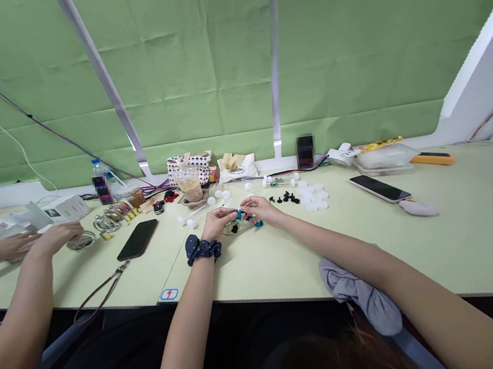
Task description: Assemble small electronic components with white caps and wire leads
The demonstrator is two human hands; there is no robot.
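Note:
My left hand (217,221) and my right hand (259,208) meet over the pale green table (459,230), both with fingers pinched on a small teal part (240,214) held between them. A dark scrunchie (202,248) sits on my left wrist. Under the hands lie a few more small teal and black pieces (258,224). Just beyond are several black parts (286,198) and white round caps (313,195), and thin clear rods with white ends (196,213).
A black phone (137,239) lies left of my hands, another phone (379,188) at right. A plastic drink cup (189,183), bags and a bottle (101,179) stand at the back. Another person's arm (26,289) works at the left. A grey cloth (361,293) hangs over the front edge.

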